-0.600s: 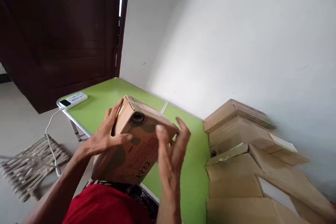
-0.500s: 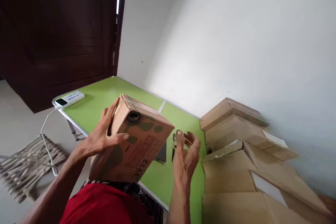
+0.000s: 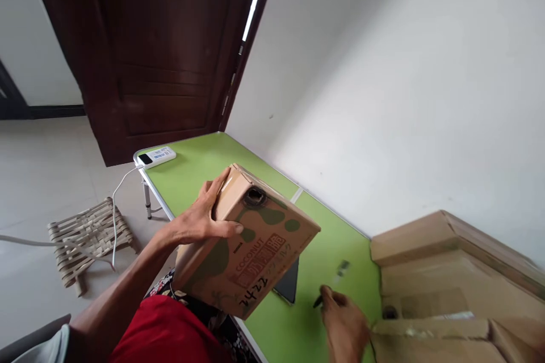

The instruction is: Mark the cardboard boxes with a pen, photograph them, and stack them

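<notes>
My left hand (image 3: 208, 218) grips a brown cardboard box (image 3: 255, 255) by its near left end, thumb on the printed face and fingers over the edge. The box is tilted and rests against my lap and the table edge. It carries green blotches, red "COCONUT" print, a handwritten black "2422" and a dark round hole near its top corner. Low over the green table (image 3: 315, 323), my right hand (image 3: 344, 320) has its fingers closed round a slim black marker (image 3: 318, 300); only its tip shows. A dark flat phone or tablet (image 3: 287, 283) lies partly behind the box.
Several cardboard boxes (image 3: 430, 278) are stacked at the right against the white wall. A small blurred item (image 3: 343, 267) lies beyond my right hand. At the far left table corner sits a white device (image 3: 156, 156) with a cable. A woven stool (image 3: 91, 238) stands on the floor.
My right hand has gone from loosely open beside the box to low over the table, now closed on the black marker. My left hand keeps its hold; the view has swung left.
</notes>
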`<action>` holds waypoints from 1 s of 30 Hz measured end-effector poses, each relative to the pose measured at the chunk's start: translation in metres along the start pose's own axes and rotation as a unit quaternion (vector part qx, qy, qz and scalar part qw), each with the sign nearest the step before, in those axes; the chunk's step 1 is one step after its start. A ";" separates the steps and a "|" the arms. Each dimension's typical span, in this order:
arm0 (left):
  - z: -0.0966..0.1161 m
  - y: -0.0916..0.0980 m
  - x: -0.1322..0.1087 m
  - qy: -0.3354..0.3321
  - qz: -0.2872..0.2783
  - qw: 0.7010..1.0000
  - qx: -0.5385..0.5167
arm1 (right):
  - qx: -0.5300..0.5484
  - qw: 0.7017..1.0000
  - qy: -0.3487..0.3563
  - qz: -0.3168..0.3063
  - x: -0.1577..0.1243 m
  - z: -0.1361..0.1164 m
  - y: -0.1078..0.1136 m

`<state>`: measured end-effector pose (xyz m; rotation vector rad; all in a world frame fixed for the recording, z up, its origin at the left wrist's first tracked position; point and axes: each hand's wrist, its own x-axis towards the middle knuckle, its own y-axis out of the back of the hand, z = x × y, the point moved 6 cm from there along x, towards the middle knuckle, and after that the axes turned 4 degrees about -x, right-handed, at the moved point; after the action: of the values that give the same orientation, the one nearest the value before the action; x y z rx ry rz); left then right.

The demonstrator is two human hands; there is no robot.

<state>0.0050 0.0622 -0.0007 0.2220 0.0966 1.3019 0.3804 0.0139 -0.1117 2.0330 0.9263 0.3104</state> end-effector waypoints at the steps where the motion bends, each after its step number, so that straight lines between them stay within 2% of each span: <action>1: -0.002 0.001 0.001 0.003 0.000 1.000 -0.009 | 0.062 0.997 0.014 0.036 -0.005 -0.007 0.014; 3: -0.006 0.002 0.002 0.004 0.000 1.000 -0.020 | 0.233 0.966 0.067 0.094 -0.027 -0.033 0.039; 4: -0.007 0.002 0.003 0.001 0.002 1.000 -0.020 | 0.398 0.905 0.120 0.094 -0.042 -0.053 0.048; 5: -0.007 0.002 0.003 -0.001 0.003 1.000 -0.017 | 0.507 0.841 0.178 0.069 -0.059 -0.076 0.053; 7: -0.007 0.001 0.003 -0.004 0.003 1.000 -0.009 | 0.583 0.759 0.290 0.004 -0.098 -0.127 0.053; 8: -0.006 0.001 0.002 -0.003 0.002 1.000 -0.004 | 0.593 0.733 0.331 -0.024 -0.115 -0.149 0.048; 9: -0.005 0.001 0.002 -0.002 0.001 1.000 0.000 | 0.596 0.720 0.354 -0.044 -0.129 -0.167 0.041; 10: -0.004 0.001 0.001 -0.001 0.000 1.000 0.004 | 0.592 0.716 0.367 -0.040 -0.139 -0.180 0.034; 12: -0.003 0.002 0.000 0.001 0.004 1.000 0.012 | 0.576 0.727 0.372 -0.019 -0.149 -0.192 0.019; 16: -0.003 0.004 -0.002 0.011 0.021 1.000 0.016 | 0.556 0.748 0.363 0.002 -0.146 -0.193 0.001; 24: -0.004 0.003 -0.001 0.008 0.021 1.000 0.015 | 0.523 0.766 0.374 0.008 -0.143 -0.192 0.004; 30: -0.007 0.004 -0.001 0.011 0.024 1.000 0.015 | 0.510 0.753 0.416 -0.002 -0.145 -0.194 0.006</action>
<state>-0.0002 0.0625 -0.0066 0.2364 0.1302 1.3525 0.1821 0.0261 0.0264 2.9276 1.9629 0.9118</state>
